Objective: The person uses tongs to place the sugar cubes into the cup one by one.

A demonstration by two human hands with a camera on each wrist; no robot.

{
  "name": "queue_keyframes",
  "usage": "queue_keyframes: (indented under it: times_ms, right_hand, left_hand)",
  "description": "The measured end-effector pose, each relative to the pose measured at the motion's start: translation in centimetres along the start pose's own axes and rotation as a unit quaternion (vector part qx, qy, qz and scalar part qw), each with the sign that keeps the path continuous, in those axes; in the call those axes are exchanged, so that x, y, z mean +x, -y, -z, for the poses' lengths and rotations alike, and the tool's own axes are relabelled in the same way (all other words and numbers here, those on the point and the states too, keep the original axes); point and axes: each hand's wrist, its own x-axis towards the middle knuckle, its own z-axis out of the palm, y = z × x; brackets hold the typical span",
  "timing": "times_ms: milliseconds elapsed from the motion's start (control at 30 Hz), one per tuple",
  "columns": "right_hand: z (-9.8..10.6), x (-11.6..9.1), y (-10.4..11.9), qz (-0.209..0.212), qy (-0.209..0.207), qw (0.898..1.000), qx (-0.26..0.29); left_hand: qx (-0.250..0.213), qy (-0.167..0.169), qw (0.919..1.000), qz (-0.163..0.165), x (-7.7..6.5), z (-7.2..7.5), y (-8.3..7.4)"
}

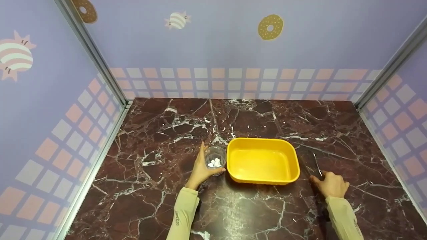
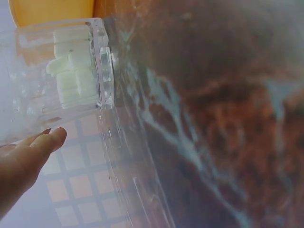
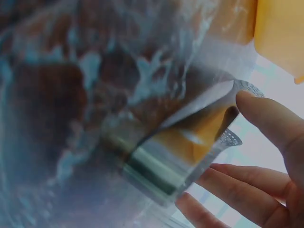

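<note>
A clear cup (image 1: 215,156) with several small white cubes (image 1: 214,163) at its bottom stands upright on the tabletop, just left of a yellow rectangular tub (image 1: 263,179). My left hand (image 1: 201,169) holds the cup from its left, thumb in front and fingers behind. The left wrist view shows the cup's side (image 2: 38,90) and the cubes (image 2: 71,71) through it. Right of the tub, my right hand (image 1: 333,185) holds shiny metal tongs (image 3: 161,166) with perforated ends. Its thumb touches one arm of the tongs; the fingers lie along the other.
The dark red, white-veined marble tabletop (image 1: 160,213) carries the cup and tub. Patterned lilac panels rise at the back (image 1: 217,43), the left (image 1: 40,110) and the right (image 1: 405,96). Inside the tub, only its yellow floor shows.
</note>
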Motion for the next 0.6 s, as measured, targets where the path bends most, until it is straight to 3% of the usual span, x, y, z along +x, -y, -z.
queue_keyframes:
  times_ms: [133, 300, 600]
  right_hand:
    - [0.3, 0.0, 0.2, 0.008, -0.024, 1.000, 0.002]
    - [0.6, 0.2, 1.0, 0.030, -0.070, 0.997, 0.030]
    - [1.2, 0.5, 3.9, 0.127, -0.139, 0.981, 0.051]
  left_hand:
    - [0.015, 0.000, 0.9999, -0.007, 0.1, 0.3, -0.2]
    - [0.077, -0.027, 0.9963, -0.026, 0.1, 0.8, -0.6]
    - [0.207, -0.078, 0.9711, -0.089, 0.6, 0.6, -3.0]
